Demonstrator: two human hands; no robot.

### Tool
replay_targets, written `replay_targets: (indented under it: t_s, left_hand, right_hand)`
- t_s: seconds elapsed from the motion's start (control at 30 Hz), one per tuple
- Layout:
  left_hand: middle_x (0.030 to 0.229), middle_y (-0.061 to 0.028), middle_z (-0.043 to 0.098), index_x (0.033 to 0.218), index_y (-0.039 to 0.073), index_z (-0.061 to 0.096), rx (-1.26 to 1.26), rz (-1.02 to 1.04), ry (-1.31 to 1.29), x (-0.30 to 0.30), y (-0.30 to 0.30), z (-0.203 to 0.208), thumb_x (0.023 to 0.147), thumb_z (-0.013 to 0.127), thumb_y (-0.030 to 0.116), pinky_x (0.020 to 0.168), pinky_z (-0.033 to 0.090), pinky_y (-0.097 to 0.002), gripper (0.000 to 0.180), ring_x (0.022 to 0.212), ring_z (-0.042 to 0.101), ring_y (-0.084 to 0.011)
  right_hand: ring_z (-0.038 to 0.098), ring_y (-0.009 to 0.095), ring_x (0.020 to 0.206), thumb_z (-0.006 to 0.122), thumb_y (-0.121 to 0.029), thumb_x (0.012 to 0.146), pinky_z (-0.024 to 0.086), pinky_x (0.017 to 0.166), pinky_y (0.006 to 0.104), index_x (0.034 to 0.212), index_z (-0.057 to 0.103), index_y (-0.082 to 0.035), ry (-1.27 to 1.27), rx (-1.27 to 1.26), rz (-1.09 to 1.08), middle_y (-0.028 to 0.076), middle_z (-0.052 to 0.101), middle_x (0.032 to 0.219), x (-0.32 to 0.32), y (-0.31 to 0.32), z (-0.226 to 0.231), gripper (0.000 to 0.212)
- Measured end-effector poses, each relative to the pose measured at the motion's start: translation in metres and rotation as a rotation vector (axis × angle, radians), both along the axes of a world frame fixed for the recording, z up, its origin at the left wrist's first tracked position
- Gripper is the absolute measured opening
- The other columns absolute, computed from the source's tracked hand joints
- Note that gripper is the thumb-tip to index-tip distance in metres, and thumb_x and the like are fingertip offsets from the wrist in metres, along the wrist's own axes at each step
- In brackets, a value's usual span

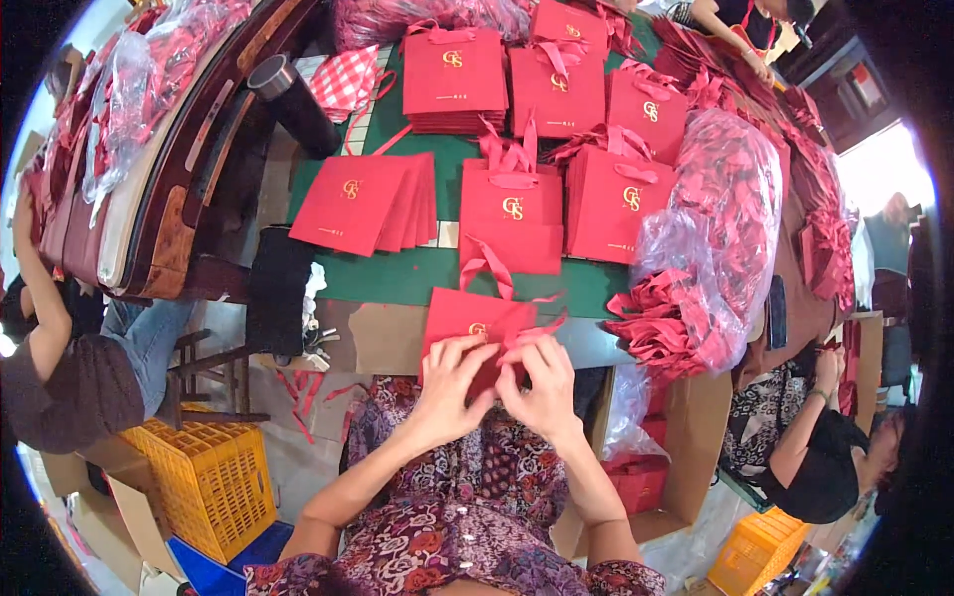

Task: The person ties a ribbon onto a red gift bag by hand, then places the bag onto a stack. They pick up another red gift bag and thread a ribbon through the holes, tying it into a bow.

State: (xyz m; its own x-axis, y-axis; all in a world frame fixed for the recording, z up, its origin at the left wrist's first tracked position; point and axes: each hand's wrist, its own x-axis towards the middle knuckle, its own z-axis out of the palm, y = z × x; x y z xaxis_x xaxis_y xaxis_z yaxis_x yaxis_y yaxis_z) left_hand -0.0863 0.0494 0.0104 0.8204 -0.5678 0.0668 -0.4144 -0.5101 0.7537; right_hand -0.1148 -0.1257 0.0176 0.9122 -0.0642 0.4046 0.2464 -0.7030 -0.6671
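At the near edge of the table I have a red paper gift bag (459, 306) with a gold emblem, held close to my body. My left hand (452, 385) is closed on the bag's lower part, its fingers bent over the front. Beside it, my right hand (540, 382) pinches at the bag's right side, where a red ribbon (550, 323) comes up by the fingertips. The fingertips of both hands nearly meet, and they hide part of the bag. A looped ribbon handle (488, 266) rises from its top, against another red bag (512, 212) lying behind.
Stacks of red gift bags (457, 84) cover the green tabletop (378, 283). A clear plastic sack (730, 169) of red ribbons lies at right. A black tumbler (296, 107) stands at left. Below are a yellow crate (209, 487) and a cardboard box (696, 437). Other people sit on both sides.
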Motion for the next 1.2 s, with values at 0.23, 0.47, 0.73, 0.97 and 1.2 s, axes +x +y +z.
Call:
replay_targets:
  t_s: [0.23,0.47,0.73,0.97,1.2]
  left_hand:
    - [0.119,-0.0061,0.066,0.135,0.002,0.057,-0.807,0.142,1.239,0.019,-0.004,0.003,0.107,0.053,0.027,0.093,0.051,-0.0290,0.038,0.107,0.062,-0.0116]
    - [0.102,-0.0059,0.069,0.124,0.002,0.060,-0.888,0.215,1.153,0.028,-0.008,-0.010,0.106,0.054,0.022,0.085,0.055,-0.0300,0.028,0.093,0.066,-0.0124]
    - [0.100,-0.0056,0.070,0.119,0.000,0.060,-0.601,0.207,0.783,0.010,-0.014,-0.014,0.106,0.049,0.012,0.083,0.054,-0.0279,0.021,0.091,0.066,-0.0110]
    - [0.109,-0.0147,0.072,0.123,-0.003,0.058,-0.363,0.141,0.559,0.007,-0.013,-0.004,0.105,0.049,0.009,0.089,0.054,-0.0313,0.024,0.104,0.069,-0.0193]
    - [0.103,-0.0176,0.070,0.115,0.000,0.061,-0.161,0.186,0.250,0.041,-0.006,0.009,0.097,0.054,0.002,0.084,0.055,-0.0373,0.019,0.097,0.070,-0.0272]
  right_hand:
    - [0.061,0.026,0.084,0.071,-0.005,0.065,0.049,0.073,0.0387,0.084,0.062,-0.010,-0.069,-0.033,0.350,0.006,0.062,0.091,-0.006,0.017,0.020,0.022]
    - [0.062,0.025,0.079,0.071,-0.006,0.069,0.050,0.073,0.0370,0.088,0.063,-0.009,0.140,0.004,0.537,0.005,0.062,0.088,-0.019,0.008,0.022,0.021]
    - [0.067,0.016,0.075,0.068,-0.003,0.093,0.054,0.067,0.0289,0.111,0.062,0.001,0.294,0.342,-0.088,0.011,0.067,0.091,-0.011,0.011,0.010,0.020]
    - [0.064,0.010,0.086,0.065,-0.001,0.094,0.051,0.074,0.0237,0.106,0.065,0.000,0.265,0.778,-0.089,0.004,0.066,0.095,-0.007,0.008,-0.009,0.012]
    - [0.064,0.009,0.078,0.063,-0.007,0.097,0.051,0.073,0.0252,0.104,0.063,0.000,0.538,0.609,-0.146,0.006,0.068,0.089,-0.007,-0.017,0.006,0.009]
